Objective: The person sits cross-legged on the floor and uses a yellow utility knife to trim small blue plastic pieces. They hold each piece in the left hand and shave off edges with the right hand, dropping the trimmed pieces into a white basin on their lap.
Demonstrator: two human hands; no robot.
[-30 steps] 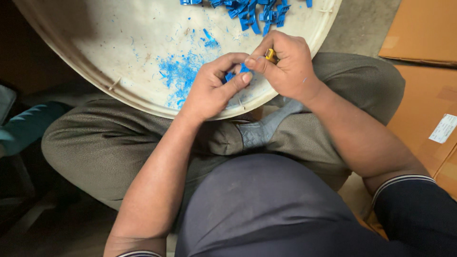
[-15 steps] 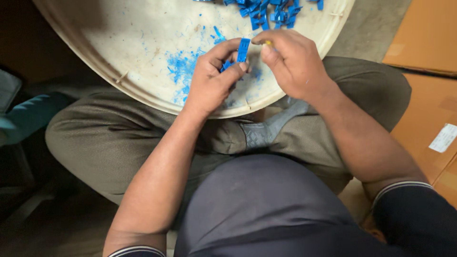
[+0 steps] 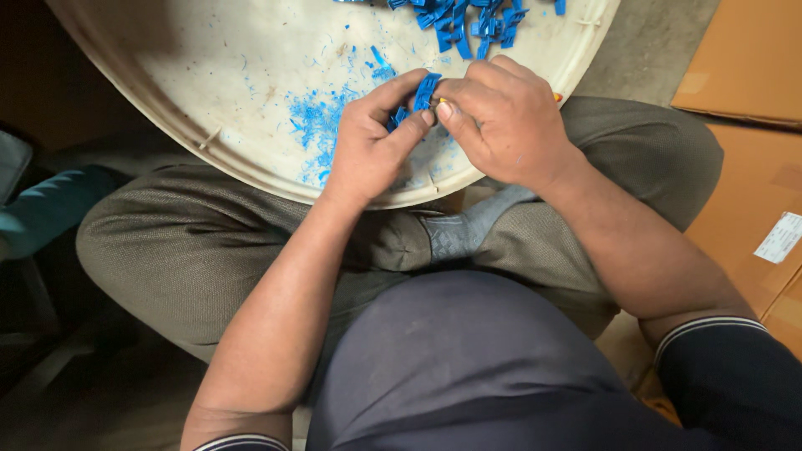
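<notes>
Head view: left hand [image 3: 372, 150] and right hand [image 3: 505, 121] meet over the round tray [image 3: 209, 92], fingers of both pinched on a small blue plastic piece [image 3: 425, 90], steadying it for close work.

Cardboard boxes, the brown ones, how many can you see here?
2. One brown cardboard box lies at the top right corner; another brown cardboard box with a white label sits lower along the right edge. More may lie outside the view.

Dim, warm light from above; dark shadowed left edge, sharp centre, no glare
</notes>
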